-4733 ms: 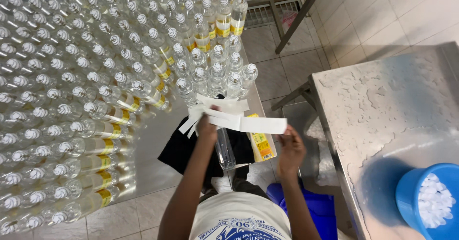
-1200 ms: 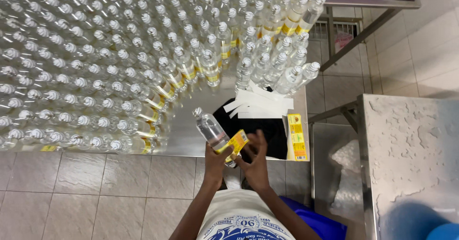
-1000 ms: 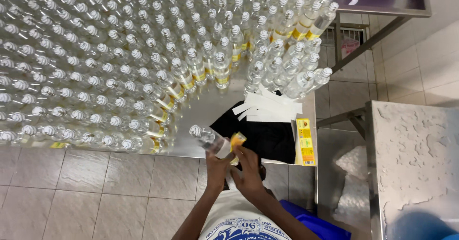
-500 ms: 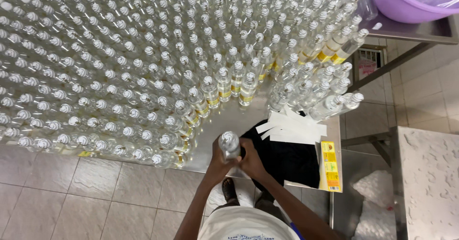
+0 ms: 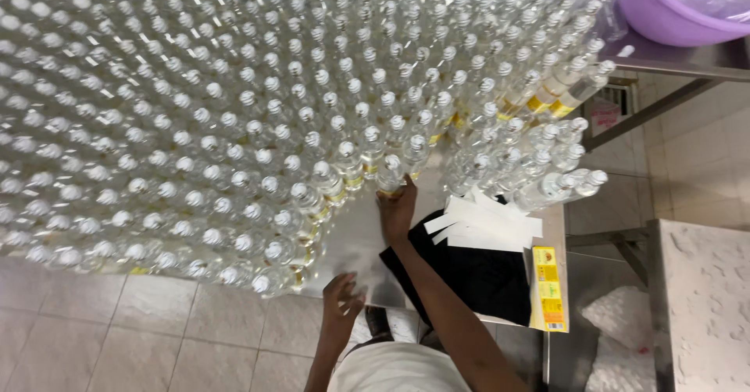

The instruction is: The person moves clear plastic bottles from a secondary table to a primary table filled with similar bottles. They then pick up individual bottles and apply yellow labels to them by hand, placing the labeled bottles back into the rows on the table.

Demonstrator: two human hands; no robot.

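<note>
My right hand (image 5: 397, 208) reaches forward and grips the base of a clear capped bottle (image 5: 390, 175) with a yellow label, standing it at the front of the rows of bottles. My left hand (image 5: 341, 298) hangs low near the table's front edge, fingers loosely curled and empty. A huge mass of clear bottles with silver caps (image 5: 234, 110) covers the steel table (image 5: 355, 243). A stack of white paper strips (image 5: 484, 224) lies on a black cloth (image 5: 476, 275) just right of my right arm.
A yellow label sheet (image 5: 549, 286) lies at the table's right edge. A purple basin (image 5: 680, 9) sits on a steel stand at top right. A grey stone counter (image 5: 703, 306) stands at right. Tiled floor lies below.
Both hands held the labelled bottle near my body; now my right hand has carried it forward and set it among the rows, and my left hand has let go and dropped back.
</note>
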